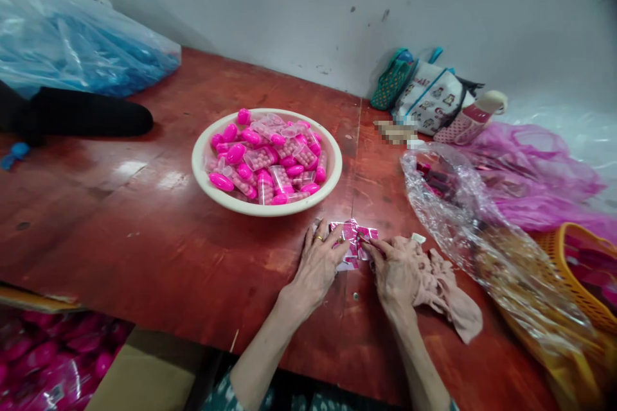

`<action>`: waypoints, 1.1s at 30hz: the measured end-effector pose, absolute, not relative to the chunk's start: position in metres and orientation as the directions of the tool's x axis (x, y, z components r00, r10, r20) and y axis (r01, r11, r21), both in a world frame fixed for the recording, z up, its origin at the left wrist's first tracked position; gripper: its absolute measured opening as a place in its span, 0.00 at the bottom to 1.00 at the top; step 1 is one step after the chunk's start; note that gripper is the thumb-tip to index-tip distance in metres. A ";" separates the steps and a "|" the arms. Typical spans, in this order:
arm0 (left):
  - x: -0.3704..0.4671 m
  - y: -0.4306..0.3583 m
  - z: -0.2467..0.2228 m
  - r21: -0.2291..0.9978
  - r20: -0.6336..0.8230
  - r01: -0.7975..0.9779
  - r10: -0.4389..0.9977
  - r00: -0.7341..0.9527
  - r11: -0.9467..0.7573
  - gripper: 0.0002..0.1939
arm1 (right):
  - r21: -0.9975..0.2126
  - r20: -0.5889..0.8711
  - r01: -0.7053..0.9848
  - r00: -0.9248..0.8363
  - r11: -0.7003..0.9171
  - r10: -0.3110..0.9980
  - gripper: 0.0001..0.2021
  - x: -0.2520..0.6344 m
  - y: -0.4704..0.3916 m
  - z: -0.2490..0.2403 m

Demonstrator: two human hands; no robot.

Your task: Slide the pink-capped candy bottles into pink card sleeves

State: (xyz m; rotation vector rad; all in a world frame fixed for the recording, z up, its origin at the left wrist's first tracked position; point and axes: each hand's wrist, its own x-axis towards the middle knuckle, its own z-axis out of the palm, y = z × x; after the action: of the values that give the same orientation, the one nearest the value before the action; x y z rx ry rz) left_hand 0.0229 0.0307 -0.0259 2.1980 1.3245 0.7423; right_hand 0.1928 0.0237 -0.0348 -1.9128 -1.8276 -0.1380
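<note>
Several shiny pink-and-white printed labels (pixel 347 241) lie flat on the red-brown table (pixel 159 244). My left hand (pixel 313 263) rests with its fingers spread, the tips on the left part of the labels; one finger wears a ring. On the other side, my right hand (pixel 398 276) has thumb and forefinger pinched at a smaller pink label (pixel 367 243), its remaining fingers curled under. A crumpled beige cloth (pixel 453 298) lies against the right hand. Just beyond both hands sits a cream basin (pixel 267 209), heaped with clear bottles of small pink beads with bright pink caps (pixel 236 154).
At right are clear plastic wrapping (pixel 463 205), pink bags (pixel 535 160) and a yellow basket (pixel 569 263). A printed bag (pixel 427 99) leans on the wall. A blue-filled plastic bag (pixel 96 51) and a black object (pixel 91 112) lie left; a carton (pixel 144 366) stands below the table edge.
</note>
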 end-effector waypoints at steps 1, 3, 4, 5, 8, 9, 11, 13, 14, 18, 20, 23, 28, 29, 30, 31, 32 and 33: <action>0.023 0.031 -0.026 0.663 0.208 0.624 0.903 0.377 -0.414 0.15 | -0.273 0.409 0.962 0.103 0.014 0.906 0.20 0.192 0.024 -0.035; 0.022 0.031 -0.024 0.723 0.210 0.572 0.911 0.355 -0.389 0.14 | -0.270 0.442 0.963 0.102 0.024 0.891 0.19 0.190 0.024 -0.035; 0.021 0.031 -0.022 0.753 0.211 0.538 0.914 0.348 -0.378 0.13 | -0.270 0.465 0.962 0.098 0.035 0.880 0.18 0.190 0.024 -0.034; 0.020 0.032 -0.019 0.787 0.212 0.498 0.918 0.336 -0.364 0.11 | -0.270 0.493 0.961 0.095 0.049 0.865 0.16 0.189 0.023 -0.032; 0.017 0.034 -0.008 0.891 0.194 0.356 0.947 0.257 -0.280 0.09 | -0.284 0.589 0.951 0.075 0.120 0.804 0.11 0.187 0.020 -0.028; 0.017 0.035 -0.005 0.924 0.174 0.302 0.960 0.220 -0.236 0.10 | -0.292 0.616 0.944 0.061 0.155 0.785 0.10 0.186 0.018 -0.027; 0.019 0.036 0.000 0.976 0.105 0.171 0.981 0.164 -0.133 0.12 | -0.311 0.648 0.919 0.019 0.242 0.761 0.08 0.180 0.014 -0.025; 0.023 0.036 0.002 1.000 0.017 0.011 0.989 0.148 -0.018 0.14 | -0.338 0.658 0.882 -0.029 0.329 0.753 0.09 0.171 0.010 -0.022; 0.025 0.034 0.003 0.997 -0.030 -0.072 0.989 0.143 0.040 0.14 | -0.344 0.660 0.866 -0.053 0.364 0.750 0.09 0.166 0.008 -0.020; 0.027 0.027 0.001 0.903 -0.204 -0.368 0.975 0.090 0.223 0.16 | -0.726 0.484 0.615 0.139 0.308 0.864 0.19 0.142 0.001 -0.011; 0.024 0.022 0.002 0.838 -0.261 -0.479 0.963 0.070 0.262 0.15 | -0.944 0.207 0.306 0.245 0.127 0.947 0.19 0.132 -0.002 -0.008; 0.020 0.018 0.008 0.753 -0.305 -0.602 0.951 0.038 0.266 0.10 | -0.988 0.037 0.154 0.253 -0.003 0.967 0.08 0.118 -0.008 -0.004; 0.014 0.013 0.013 0.631 -0.389 -0.731 0.921 -0.007 0.261 0.06 | -0.969 0.083 0.247 0.233 0.024 0.969 0.14 0.103 -0.017 0.001; 0.012 0.012 0.013 0.608 -0.409 -0.747 0.913 -0.004 0.269 0.07 | -0.965 0.090 0.261 0.219 0.031 0.972 0.15 0.102 -0.018 0.002; 0.011 0.011 0.012 0.587 -0.426 -0.761 0.905 0.000 0.276 0.08 | -0.961 0.097 0.272 0.205 0.038 0.974 0.16 0.101 -0.018 0.003; 0.009 0.010 0.011 0.568 -0.440 -0.774 0.898 0.001 0.279 0.08 | -0.958 0.102 0.282 0.195 0.044 0.976 0.16 0.101 -0.019 0.004; 0.007 0.009 0.010 0.552 -0.450 -0.786 0.893 -0.001 0.277 0.08 | -0.956 0.108 0.290 0.178 0.053 0.978 0.16 0.101 -0.019 0.006; 0.006 0.009 0.009 0.540 -0.457 -0.796 0.890 -0.004 0.274 0.08 | -0.953 0.107 0.297 0.159 0.055 0.982 0.15 0.101 -0.018 0.007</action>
State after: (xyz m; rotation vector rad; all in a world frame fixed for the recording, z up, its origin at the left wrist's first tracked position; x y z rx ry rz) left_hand 0.0058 0.0087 0.0092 0.1380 0.8404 1.3335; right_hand 0.1015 -0.0182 0.0069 -1.4343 -1.3228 0.8644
